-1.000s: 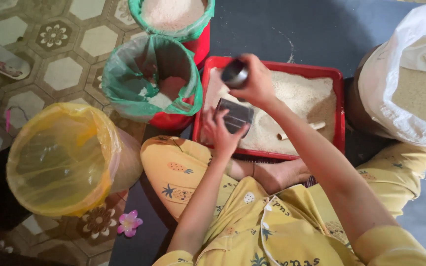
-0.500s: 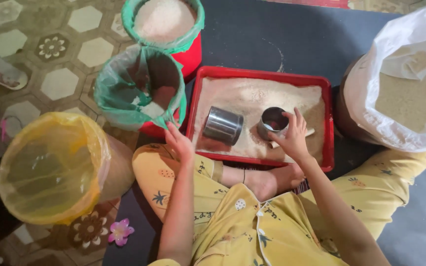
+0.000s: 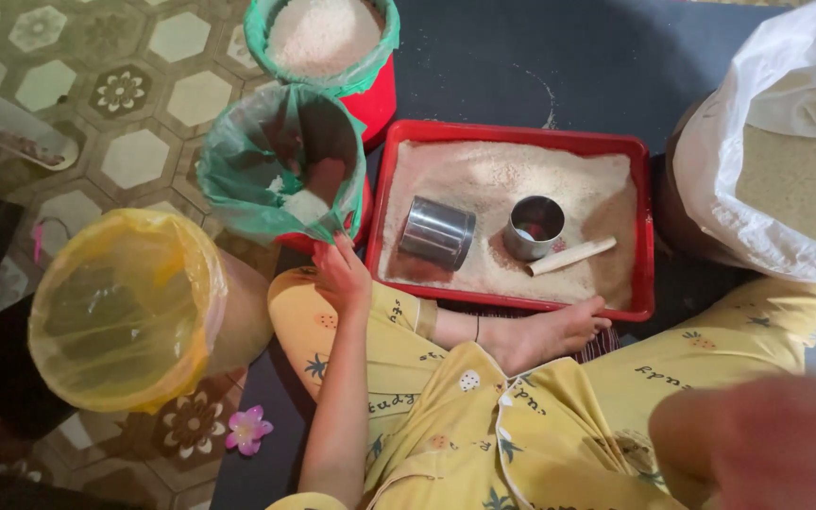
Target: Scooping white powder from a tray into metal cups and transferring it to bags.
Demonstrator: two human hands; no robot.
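The left hand (image 3: 342, 272) grips the lower rim of the green bag (image 3: 280, 161) lining a red bucket, just beside the red tray (image 3: 649, 236) of grain. In the tray, a metal can (image 3: 437, 232) lies tipped over, a smaller metal cup (image 3: 533, 227) stands upright, and a pale stick (image 3: 572, 256) rests nearby. The right hand (image 3: 776, 444) is a close blur, so its grip cannot be told.

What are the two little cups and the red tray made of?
The lying cup and the upright cup look like metal: silvery and shiny. The red tray looks like plastic: smooth, glossy rim. The left hand touches the green bag, likely thin plastic.
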